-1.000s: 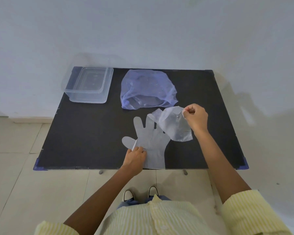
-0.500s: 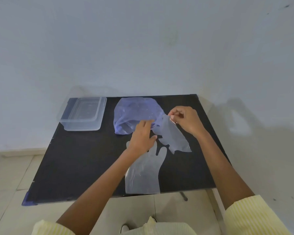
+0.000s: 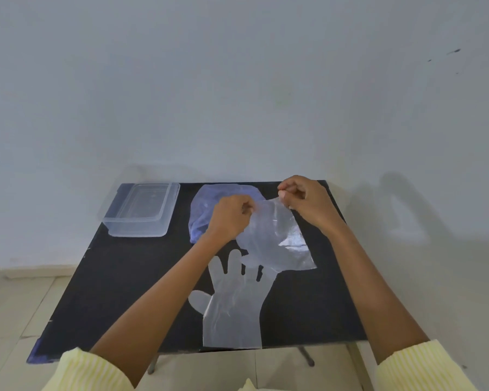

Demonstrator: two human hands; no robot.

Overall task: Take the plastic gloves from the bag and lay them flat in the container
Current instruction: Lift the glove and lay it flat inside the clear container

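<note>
A clear plastic glove (image 3: 277,241) hangs crumpled above the black table (image 3: 124,277), pinched at its top edge by both hands. My left hand (image 3: 230,218) grips its left corner and my right hand (image 3: 305,201) grips its right corner. Below it, a second clear glove (image 3: 232,303) lies flat on the table, fingers pointing away from me, cuff at the near edge. The bluish plastic bag (image 3: 206,204) sits behind my left hand, partly hidden by it. The empty clear container (image 3: 141,210) stands at the table's far left corner.
A pale wall rises directly behind the table. Tiled floor shows to the left and under the near edge, with metal table legs (image 3: 305,356) below. My yellow striped sleeves (image 3: 91,371) fill the bottom of the view.
My left hand left the flat glove, rose to the held glove and now pinches its top edge. Both hands have spread it wider. The camera view tilted upward.
</note>
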